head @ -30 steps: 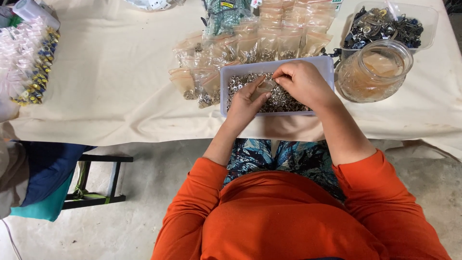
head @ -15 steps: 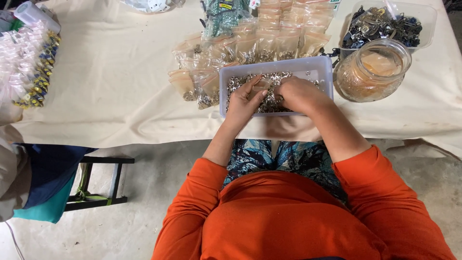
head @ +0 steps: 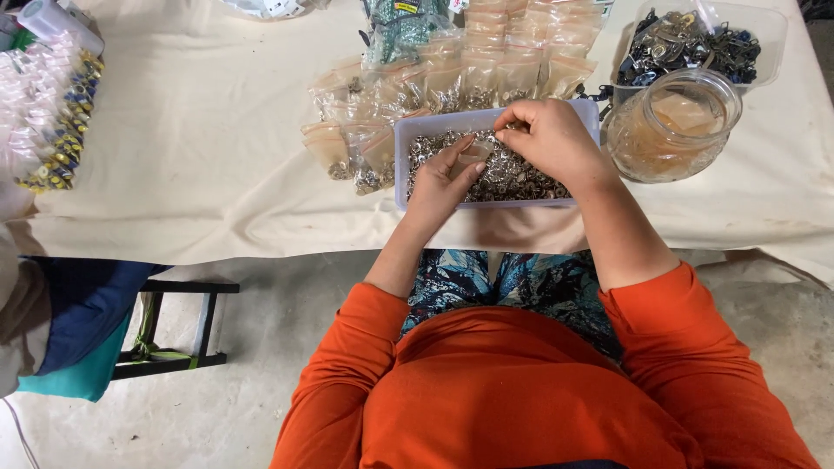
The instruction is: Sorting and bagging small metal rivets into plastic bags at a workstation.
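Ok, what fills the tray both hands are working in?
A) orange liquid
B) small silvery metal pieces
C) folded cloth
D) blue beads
B: the left hand and right hand rest in a pale rectangular tray heaped with small silvery metal pieces.

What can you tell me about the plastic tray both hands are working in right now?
The tray is a shallow rectangular tub of pale, translucent plastic, lying flat near the front edge of the cloth-covered table. It is filled with a heap of small silvery metal pieces. The left hand rests in the heap with fingers spread; the right hand hovers over the back right part, fingertips pinched together. Small clear bags crowd its left and back walls, and a glass jar stands just to its right.
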